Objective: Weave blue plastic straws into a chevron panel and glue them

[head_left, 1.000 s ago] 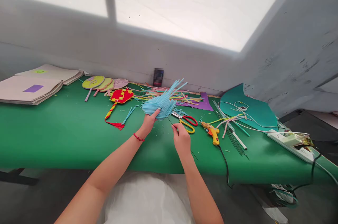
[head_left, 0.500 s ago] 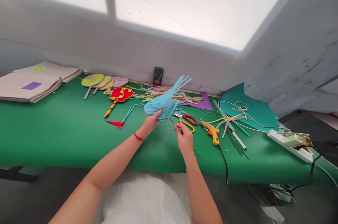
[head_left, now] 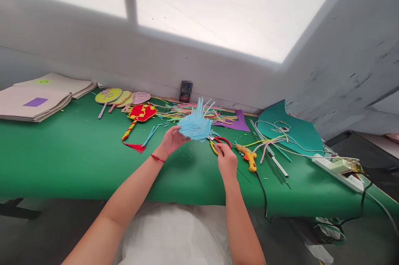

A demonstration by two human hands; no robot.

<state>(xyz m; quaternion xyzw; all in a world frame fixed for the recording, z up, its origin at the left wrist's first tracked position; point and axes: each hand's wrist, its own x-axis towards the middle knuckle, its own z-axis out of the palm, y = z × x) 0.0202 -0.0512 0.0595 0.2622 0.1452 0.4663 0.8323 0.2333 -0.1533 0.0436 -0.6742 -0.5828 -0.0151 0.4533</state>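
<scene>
A leaf-shaped piece of light blue pipe cleaners (head_left: 195, 127), its free ends fanning out at the top, is held above the table by my left hand (head_left: 171, 142). That hand grips its lower left edge, thumb on top. To the right, my right hand (head_left: 227, 161) is closed in a pinch on a thin dark wire (head_left: 243, 175), whose tail sticks out below the hand. Whether the wire's other end touches the blue piece I cannot tell. Scissors with red and yellow handles (head_left: 230, 142) lie just behind my right hand, partly covered.
A yellow glue gun (head_left: 251, 160) lies to the right, beside dark wires (head_left: 277, 171) and a white power strip (head_left: 338, 171). Loose pipe cleaners (head_left: 174, 109) pile up at the back. A red fan (head_left: 142, 112), several pale fans (head_left: 109, 95) and an open book (head_left: 37, 102) lie left.
The blue piece has turned more upright and shifted slightly right, its free ends spreading wider. My right hand has moved right, away from it, with the wire. My left hand has moved slightly left.
</scene>
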